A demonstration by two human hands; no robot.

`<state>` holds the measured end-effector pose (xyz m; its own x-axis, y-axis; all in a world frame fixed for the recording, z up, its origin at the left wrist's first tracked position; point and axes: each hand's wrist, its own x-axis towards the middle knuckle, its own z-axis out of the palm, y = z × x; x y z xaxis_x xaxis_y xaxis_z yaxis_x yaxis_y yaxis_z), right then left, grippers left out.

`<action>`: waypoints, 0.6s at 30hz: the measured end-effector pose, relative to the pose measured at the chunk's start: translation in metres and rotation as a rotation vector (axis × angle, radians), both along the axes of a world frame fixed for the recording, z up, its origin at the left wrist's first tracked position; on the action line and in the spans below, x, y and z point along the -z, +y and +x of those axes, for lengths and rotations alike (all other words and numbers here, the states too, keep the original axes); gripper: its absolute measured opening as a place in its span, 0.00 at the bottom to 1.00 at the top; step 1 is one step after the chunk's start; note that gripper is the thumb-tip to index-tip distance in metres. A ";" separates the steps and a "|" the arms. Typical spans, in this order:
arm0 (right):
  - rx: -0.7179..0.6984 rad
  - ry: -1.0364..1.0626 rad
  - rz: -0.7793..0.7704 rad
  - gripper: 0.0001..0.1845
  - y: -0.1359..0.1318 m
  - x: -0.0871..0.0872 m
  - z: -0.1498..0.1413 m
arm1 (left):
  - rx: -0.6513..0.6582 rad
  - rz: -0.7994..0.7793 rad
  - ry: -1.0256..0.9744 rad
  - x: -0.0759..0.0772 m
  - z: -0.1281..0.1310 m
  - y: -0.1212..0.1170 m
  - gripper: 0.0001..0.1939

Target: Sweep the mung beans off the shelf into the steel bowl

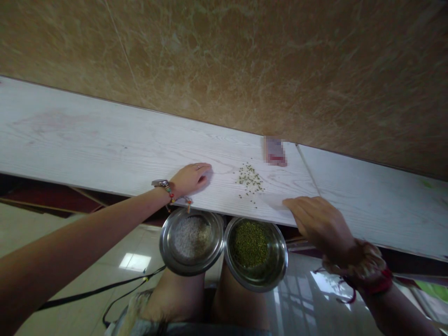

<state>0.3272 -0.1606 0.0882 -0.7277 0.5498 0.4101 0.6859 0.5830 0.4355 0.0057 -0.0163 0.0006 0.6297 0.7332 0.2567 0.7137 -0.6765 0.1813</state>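
Light: daylight, soft, fairly bright; no hard lamp spots.
Source: windows out of view, mirrored as pale patches on the glossy beige floor tiles [135, 261].
Shadows: faint, short one under the left hand [191, 178] on the white wood-grain tabletop [87, 140]; dark band under the table edge.
Glare: rims of the two round steel bowls [191, 240] shine mildly.
Blur: small pink card [275, 150] is pixelated; right hand [320, 221] soft.
Distortion: wide-angle, table edge slants, forearms stretch at corners.

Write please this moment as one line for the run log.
left hand: flat on white board | right hand: at board edge | green beans: scattered between hands | rice bowl, bean bowl: on lap
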 end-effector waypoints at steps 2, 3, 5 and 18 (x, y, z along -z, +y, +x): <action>0.009 0.011 0.006 0.14 0.000 -0.001 0.001 | -0.003 0.001 0.004 0.000 0.000 0.000 0.20; 0.011 0.018 0.006 0.14 0.001 -0.002 0.001 | -0.004 0.003 0.006 0.000 0.000 0.000 0.20; 0.008 0.026 0.004 0.14 0.001 -0.003 0.000 | -0.004 0.003 0.008 -0.001 0.001 -0.001 0.20; 0.019 0.030 -0.046 0.14 0.002 -0.005 0.001 | -0.004 -0.003 0.007 -0.001 0.000 0.000 0.19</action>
